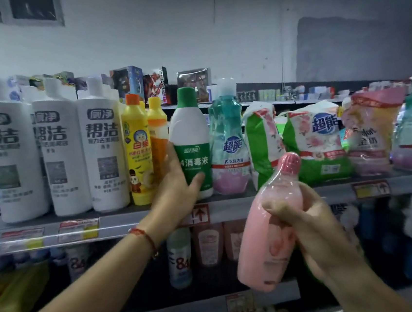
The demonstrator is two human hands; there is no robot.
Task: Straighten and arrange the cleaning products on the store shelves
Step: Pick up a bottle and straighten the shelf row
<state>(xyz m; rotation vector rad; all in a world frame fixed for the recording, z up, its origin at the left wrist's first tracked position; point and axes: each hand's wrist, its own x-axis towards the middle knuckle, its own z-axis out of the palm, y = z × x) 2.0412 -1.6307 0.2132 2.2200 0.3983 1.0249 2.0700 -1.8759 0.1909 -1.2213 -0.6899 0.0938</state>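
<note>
The left hand (175, 184) wraps around the lower part of a white disinfectant bottle (191, 142) with a green cap and green label, thumb across the front of the label and fingers behind its left side. The bottle stands upright on the top shelf (120, 222). A red string bracelet (143, 234) circles the left wrist.

Just left of that hand stand two yellow dish-soap bottles (139, 152), one behind the other, touching or nearly touching the fingers. Further left of them are three tall white cleaner bottles (58, 156) in a row, upright and close together. Just right of the hand's bottle stands a teal laundry-liquid bottle (227, 138) with a pale cap, upright and close beside the green label.

The right hand (309, 228) is closed around a pink bottle (271, 227), held in the air in front of the shelf edge and tilted, its pink cap pointing up and to the right. Above and behind this hand, green and white detergent bags (315, 141) lean unevenly on the shelf, and a pink and yellow bag (372, 128) sits further right.

Below both hands, the lower shelf holds blurred bottles and pouches; a white bottle marked 84 (180, 257) stands under the left wrist.
</note>
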